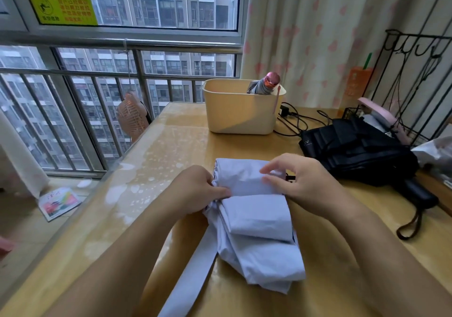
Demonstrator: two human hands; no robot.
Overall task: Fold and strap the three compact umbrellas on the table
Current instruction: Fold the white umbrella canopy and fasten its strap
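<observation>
A pale lavender compact umbrella [256,221] lies on the wooden table [171,140] in front of me, its canopy partly folded into flaps and a long strap of fabric trailing toward the near edge. My left hand [198,189] pinches the folded cloth at its left side. My right hand [303,182] holds the upper fold with curled fingers from the right. A black umbrella [362,155] lies unfolded-looking at the right, its handle and wrist loop [413,216] pointing toward me. A third, grey umbrella with a pink handle [266,84] stands in a cream bin [239,113].
Black cables [298,121] and a plug lie behind the black umbrella. A black wire rack [415,84] with pink items stands at the far right, near a curtain. A small pink fan [132,118] hangs by the window railing at the table's left edge.
</observation>
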